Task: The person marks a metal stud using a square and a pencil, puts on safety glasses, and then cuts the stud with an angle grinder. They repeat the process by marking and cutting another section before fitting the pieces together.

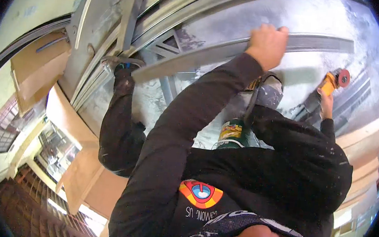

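Observation:
My left hand [268,44] is closed around a long grey metal bar [194,58], near its right part. The bar slants from above my left foot to the upper right. To the right, my right hand [326,105] grips a yellow and dark angle grinder [329,84]. The grinder's reddish-brown disc [344,78] faces up, apart from the bar. My right fingers are partly hidden by the tool.
More metal profiles [130,20] lie at the upper left, and others [356,98] at the right. A green container [232,133] with a yellow label stands between my legs. My shoes [270,91] rest on the dusty floor. Cardboard [40,69] is at the left.

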A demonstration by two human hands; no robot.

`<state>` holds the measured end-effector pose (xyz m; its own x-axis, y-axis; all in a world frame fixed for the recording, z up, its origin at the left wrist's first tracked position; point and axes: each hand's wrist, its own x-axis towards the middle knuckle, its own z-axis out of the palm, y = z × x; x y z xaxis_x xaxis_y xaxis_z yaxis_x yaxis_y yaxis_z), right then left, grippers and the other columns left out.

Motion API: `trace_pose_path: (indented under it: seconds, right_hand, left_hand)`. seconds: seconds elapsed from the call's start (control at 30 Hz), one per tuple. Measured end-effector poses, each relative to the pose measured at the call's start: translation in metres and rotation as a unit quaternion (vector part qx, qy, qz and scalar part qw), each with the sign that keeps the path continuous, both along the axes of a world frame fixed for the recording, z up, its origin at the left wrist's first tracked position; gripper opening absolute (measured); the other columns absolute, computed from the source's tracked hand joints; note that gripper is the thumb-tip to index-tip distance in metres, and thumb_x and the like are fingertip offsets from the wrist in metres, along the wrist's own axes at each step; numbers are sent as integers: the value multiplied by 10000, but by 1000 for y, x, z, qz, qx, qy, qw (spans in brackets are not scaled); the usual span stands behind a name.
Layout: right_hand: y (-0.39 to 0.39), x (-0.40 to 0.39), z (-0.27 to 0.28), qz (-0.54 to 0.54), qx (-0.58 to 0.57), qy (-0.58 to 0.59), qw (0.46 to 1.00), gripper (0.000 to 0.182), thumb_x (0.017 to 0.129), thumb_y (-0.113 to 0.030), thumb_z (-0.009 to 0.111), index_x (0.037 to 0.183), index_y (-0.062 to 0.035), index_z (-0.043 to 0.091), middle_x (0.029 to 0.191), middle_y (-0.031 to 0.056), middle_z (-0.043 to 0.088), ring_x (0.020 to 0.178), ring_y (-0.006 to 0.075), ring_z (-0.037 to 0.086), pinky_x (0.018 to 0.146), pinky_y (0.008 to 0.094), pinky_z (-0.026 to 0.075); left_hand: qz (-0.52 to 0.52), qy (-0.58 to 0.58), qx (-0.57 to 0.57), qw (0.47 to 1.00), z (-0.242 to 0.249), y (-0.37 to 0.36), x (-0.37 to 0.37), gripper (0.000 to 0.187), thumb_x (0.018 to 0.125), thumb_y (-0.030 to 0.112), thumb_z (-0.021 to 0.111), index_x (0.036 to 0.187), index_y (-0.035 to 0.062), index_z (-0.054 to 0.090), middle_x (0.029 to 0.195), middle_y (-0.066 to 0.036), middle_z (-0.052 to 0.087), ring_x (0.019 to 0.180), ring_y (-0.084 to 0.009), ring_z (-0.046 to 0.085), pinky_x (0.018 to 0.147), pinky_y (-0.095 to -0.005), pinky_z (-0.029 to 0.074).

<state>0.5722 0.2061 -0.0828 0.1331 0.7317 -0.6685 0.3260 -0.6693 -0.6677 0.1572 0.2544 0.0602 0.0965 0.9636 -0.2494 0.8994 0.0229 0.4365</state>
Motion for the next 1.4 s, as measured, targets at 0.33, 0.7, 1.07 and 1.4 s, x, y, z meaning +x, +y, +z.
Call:
trace_pose_path:
  seconds: [0.33,0.7,1.07,1.4]
  right_hand:
    - [-4,8,24,-81,-78,84,990,294,857,-237,685,1071,-52,606,874,5,634,743,121,613,683,281,497]
    - [9,-82,105,-49,36,139,989,359,839,-215,751,1099,-21,600,917,15,653,808,104,626,754,282,510]
    - [21,-119,118,2,63,288,956,560,919,-358,663,1303,16,498,1104,147,664,1010,227,669,856,336,535]
    - [15,-109,111,-86,-2,449,889,648,1003,-491,463,1485,-100,276,1304,197,544,1105,309,639,929,444,550]
  left_hand:
    - [-127,52,-58,989,-88,38,-61,510,662,128,768,1128,118,562,973,-195,648,975,-398,642,782,-515,547]
    - [-88,-21,186,978,-76,7,-11,776,623,410,900,1246,58,597,1085,-195,605,989,-365,591,901,-422,471]
    - [152,-569,-331,737,-43,-105,161,582,630,331,914,1005,-1,617,907,-60,661,848,-179,628,785,-350,521]
    - [67,-570,-450,684,-40,-103,144,477,639,310,896,934,30,647,858,-40,663,785,-159,609,747,-324,503]
